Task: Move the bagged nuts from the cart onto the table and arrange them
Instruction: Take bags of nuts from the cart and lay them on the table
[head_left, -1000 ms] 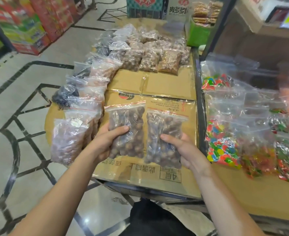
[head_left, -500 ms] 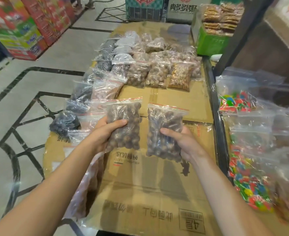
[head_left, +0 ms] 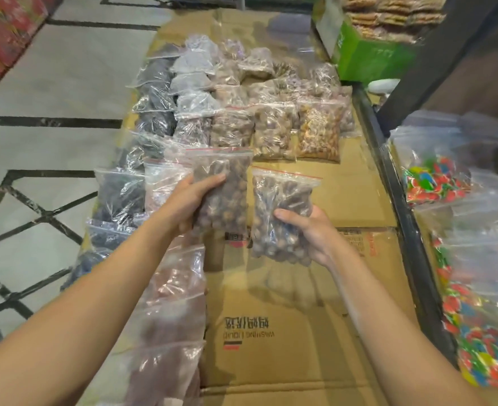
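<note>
Left hand [head_left: 193, 200], centre of the frame: thumb across the front of a clear zip bag of brown nuts [head_left: 226, 191], remaining fingers hidden behind it. The bag is held upright, red seal strip at the top. Right hand [head_left: 308, 230], just right of centre: thumb on the front of a second zip bag of nuts [head_left: 280, 215], fingers wrapped behind and mostly hidden. The two bags are side by side, close together; whether their edges touch cannot be determined. Whether either bag rests on the surface below or is lifted clear of it cannot be determined.

Below both hands lies the tabletop [head_left: 286, 326], covered with flattened cardboard printed with inverted lettering. Its near edge is cut off by the bottom of the frame.

Left of the hands, a column of bagged goods [head_left: 168, 288] runs toward the lower left; the contents are blurred behind glare. In the upper centre, rows of arranged nut bags [head_left: 274, 133] lie flat on the cardboard. The rear rows overlap and cannot be counted.

At the right edge, bags of multicoloured sweets [head_left: 482, 356] are partly cut off. In the upper right, a green box [head_left: 368, 58] is cropped by the frame.
</note>
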Demonstrator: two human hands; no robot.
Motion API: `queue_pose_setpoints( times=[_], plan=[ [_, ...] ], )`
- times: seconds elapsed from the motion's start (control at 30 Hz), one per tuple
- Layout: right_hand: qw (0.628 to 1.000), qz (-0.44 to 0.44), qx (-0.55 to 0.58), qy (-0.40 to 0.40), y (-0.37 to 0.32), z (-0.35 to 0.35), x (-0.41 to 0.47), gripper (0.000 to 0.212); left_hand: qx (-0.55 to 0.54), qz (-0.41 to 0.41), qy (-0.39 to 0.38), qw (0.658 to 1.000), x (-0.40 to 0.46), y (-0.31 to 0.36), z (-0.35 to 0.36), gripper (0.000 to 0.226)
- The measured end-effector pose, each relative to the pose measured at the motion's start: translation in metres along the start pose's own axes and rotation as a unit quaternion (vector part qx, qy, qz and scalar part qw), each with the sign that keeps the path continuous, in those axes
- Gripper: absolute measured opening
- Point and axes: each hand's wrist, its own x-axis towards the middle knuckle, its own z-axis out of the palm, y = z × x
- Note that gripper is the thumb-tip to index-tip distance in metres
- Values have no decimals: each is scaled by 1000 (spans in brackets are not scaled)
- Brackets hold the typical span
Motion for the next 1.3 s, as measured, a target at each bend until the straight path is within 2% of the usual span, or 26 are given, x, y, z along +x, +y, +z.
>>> queue_pose_setpoints(
  times=[0.07,0.17,0.23,0.33,0.47,0.57,0.7,0.8,0.9,0.97,1.03,1.1,1.13,1.2,1.23,1.3],
  plan=[
    [1000,0,1,12,0,-2,12,68,26,-5,11,1000,20,9,4,34],
    [1000,-10,1,12,-1,-6,26,65,54,-20,39,998,46,25,16,21],
    [1000,-10,11,10,-3,-7,34,67,59,-33,75,995,63,34,24,21],
    [1000,-12,16,3,-4,-9,46,68,44,-42,114,992,90,33,25,46],
    [1000,-8,13,-6,-4,-6,60,65,84,-31,143,986,105,22,24,69],
    [1000,-7,17,-15,-2,-4,63,60,113,-24,177,977,102,23,26,77],
    [1000,-8,15,-19,-2,2,56,53,169,-18,177,970,79,33,28,92],
    [1000,-6,12,-10,-3,14,50,53,197,0,161,967,52,43,24,88],
    [1000,7,15,2,3,31,50,45,180,7,127,975,21,49,21,77],
    [1000,12,2,6,8,46,52,60,217,18,108,970,1,46,15,62],
    [999,23,-39,8,13,62,54,83,284,56,102,952,-21,36,6,53],
    [997,33,-64,8,20,77,58,92,390,101,108,909,-38,19,-9,51],
    [997,34,-67,13,23,83,61,83,451,116,114,877,-43,11,-16,53],
    [996,20,-73,39,30,92,69,52,547,123,123,819,-48,-4,-31,57],
    [995,4,-78,60,33,96,73,44,578,118,128,797,-50,-10,-36,58],
    [986,-39,-104,126,39,104,81,45,626,112,134,760,-53,-18,-43,58]
  ],
)
